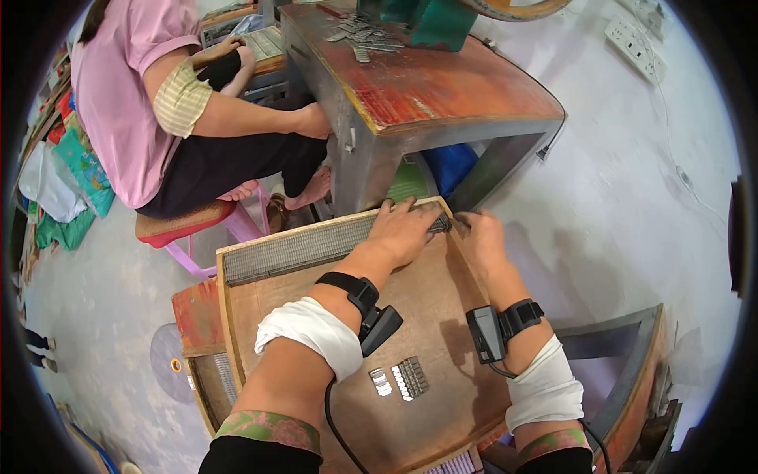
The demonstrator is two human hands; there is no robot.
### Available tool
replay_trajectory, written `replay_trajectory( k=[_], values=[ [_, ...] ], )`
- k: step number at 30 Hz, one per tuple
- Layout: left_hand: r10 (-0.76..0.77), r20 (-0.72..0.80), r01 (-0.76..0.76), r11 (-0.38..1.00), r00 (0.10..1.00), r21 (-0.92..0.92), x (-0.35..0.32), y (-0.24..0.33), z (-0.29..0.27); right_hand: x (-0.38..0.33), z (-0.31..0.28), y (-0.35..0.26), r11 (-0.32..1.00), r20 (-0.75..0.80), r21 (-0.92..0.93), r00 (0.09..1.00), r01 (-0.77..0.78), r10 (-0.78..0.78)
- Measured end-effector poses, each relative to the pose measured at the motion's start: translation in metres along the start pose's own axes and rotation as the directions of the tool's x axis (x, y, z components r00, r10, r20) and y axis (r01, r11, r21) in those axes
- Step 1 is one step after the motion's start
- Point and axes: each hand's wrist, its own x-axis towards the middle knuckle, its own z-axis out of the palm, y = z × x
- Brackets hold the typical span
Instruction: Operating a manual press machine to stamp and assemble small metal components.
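A shallow wooden tray [227,316] lies in front of me. Along its far wall run tight rows of small grey metal pieces [304,251]. My left hand [403,233] lies over the right end of these rows, its fingers stretched out toward the far rim, some pieces hidden under it. At the tray's far right corner, my right hand [483,235] has its fingers curled against the rim; their undersides are hidden. Nearer to me on the tray floor, two small groups of metal pieces lie side by side: a shiny group [380,382] and a larger, darker group [411,378].
Beyond the tray stands a worn red-topped table [458,87] with a pile of metal pieces [365,35] and a green machine [439,24]. A person in pink [118,103] sits on a stool [185,225] at left. Another wooden tray [202,387] lies partly underneath mine.
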Motion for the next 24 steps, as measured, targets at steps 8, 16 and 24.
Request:
replay_trajectory(
  k=[8,16,24],
  values=[
    [-0.049,0.053,0.038,0.981,0.997,0.190,0.001,0.017,-0.002,-0.015,0.003,0.013,0.944,0.105,0.253,0.976,-0.212,0.191],
    [0.051,0.039,-0.063,0.897,0.998,0.437,-0.003,0.020,0.013,-0.051,-0.023,-0.035,0.838,-0.112,0.475,0.926,-0.270,0.361],
    [0.124,-0.030,-0.126,0.986,0.992,-0.109,-0.064,0.037,-0.042,-0.185,-0.084,-0.094,0.916,0.010,0.323,0.969,-0.236,0.246]
  ],
)
